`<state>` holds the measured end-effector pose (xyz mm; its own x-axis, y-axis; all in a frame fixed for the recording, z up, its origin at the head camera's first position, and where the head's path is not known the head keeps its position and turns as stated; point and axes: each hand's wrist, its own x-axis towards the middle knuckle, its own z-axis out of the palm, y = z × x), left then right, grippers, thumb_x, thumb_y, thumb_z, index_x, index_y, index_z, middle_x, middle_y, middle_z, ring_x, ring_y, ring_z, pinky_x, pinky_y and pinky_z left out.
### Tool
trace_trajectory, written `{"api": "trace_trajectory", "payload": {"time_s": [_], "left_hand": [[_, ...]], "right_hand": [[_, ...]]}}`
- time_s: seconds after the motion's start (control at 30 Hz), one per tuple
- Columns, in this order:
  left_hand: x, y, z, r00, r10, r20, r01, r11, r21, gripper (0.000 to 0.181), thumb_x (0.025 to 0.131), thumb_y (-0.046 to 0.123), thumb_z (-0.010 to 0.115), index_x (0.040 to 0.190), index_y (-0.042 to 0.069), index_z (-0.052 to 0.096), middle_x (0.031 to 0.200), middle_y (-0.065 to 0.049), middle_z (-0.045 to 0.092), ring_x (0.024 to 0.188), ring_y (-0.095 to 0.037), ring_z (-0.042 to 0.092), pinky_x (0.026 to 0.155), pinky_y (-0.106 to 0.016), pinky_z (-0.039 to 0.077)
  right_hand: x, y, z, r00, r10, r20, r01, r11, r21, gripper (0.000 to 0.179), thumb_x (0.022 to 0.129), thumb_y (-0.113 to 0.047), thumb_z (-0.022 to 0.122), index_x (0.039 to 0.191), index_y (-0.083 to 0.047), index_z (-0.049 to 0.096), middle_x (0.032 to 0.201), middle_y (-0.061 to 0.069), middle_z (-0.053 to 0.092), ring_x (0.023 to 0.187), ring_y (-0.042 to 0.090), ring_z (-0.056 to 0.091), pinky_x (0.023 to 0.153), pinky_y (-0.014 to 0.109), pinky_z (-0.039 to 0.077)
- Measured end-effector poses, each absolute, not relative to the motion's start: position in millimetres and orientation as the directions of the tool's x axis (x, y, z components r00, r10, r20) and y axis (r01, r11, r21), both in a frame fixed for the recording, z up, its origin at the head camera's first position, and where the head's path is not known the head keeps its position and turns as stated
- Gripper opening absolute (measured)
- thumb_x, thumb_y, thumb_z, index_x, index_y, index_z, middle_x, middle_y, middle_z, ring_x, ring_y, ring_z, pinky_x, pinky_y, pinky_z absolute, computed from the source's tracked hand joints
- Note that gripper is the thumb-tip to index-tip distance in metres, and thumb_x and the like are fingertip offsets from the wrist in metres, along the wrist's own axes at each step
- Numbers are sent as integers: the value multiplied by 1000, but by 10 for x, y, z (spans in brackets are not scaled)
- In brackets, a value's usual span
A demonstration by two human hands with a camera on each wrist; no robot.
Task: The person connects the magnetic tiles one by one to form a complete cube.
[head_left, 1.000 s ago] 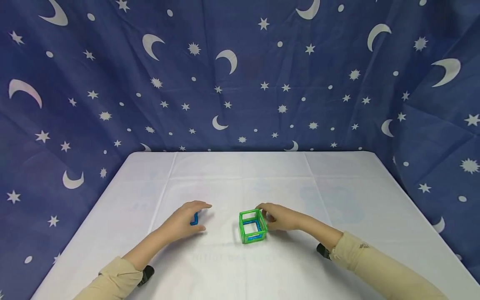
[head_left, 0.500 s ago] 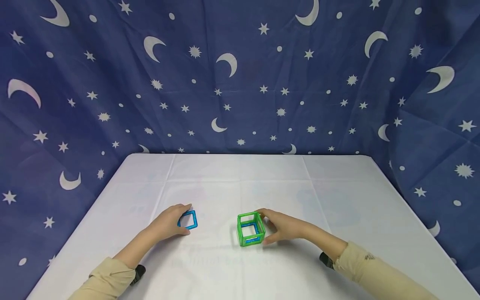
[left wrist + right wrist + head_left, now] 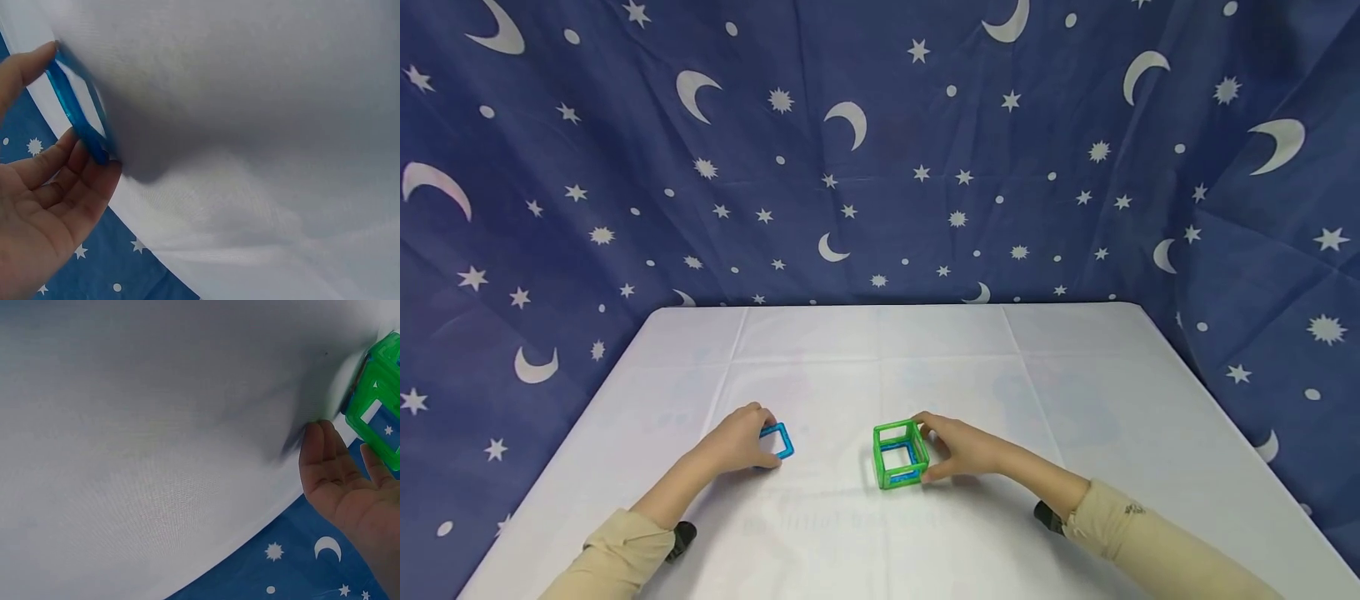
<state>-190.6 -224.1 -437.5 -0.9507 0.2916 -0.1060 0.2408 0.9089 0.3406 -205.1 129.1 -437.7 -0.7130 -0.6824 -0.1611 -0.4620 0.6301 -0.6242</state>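
In the head view my left hand [image 3: 733,440] pinches a blue square magnetic tile [image 3: 786,439] with an open middle. The left wrist view shows the thumb at one corner of this tile [image 3: 74,106] and fingertips at the opposite end. A cube of green magnetic tiles [image 3: 877,458], open in the middle of each side, stands to the right, with a blue square at its base. My right hand [image 3: 966,447] is at the cube's right side, forefinger by the far corner and thumb by the near one. Its other fingers are beside the cube in the right wrist view.
A white cloth [image 3: 880,354] covers the table under both hands. Behind it hangs a dark blue curtain [image 3: 895,217] with moons and stars. A small black device [image 3: 682,540] is at the left wrist, another black device [image 3: 1048,517] at the right.
My left hand has drawn a little left and now shows more of the blue tile, its fingers closer round it. The right thumb has come to the cube's near corner; the cube has stayed put.
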Motion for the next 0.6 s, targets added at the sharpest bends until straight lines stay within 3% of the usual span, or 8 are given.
{"api": "trace_trajectory", "payload": {"time_s": [0.17,0.6], "left_hand": [[-1918,-2215,-4366,-954,281,-105,229,909,347,57,65,27,85,106,-5,61,94,-7,58,82,-19,55,74,-38,50],[-2027,-2064,-4365,-957,289,13,273,888,370,58,65,21,86,111,-4,63,99,-8,57,91,-21,56,84,-41,53]], "right_hand": [[-2063,1276,-4362,-708,-689,-158,-472,627,-620,70,75,-27,80,131,-8,42,117,11,58,85,18,48,72,26,41],[-2102,1296,-4339,-743,-652,-150,-449,653,-610,72,74,-27,81,130,-5,42,115,13,60,81,17,49,70,25,42]]}}
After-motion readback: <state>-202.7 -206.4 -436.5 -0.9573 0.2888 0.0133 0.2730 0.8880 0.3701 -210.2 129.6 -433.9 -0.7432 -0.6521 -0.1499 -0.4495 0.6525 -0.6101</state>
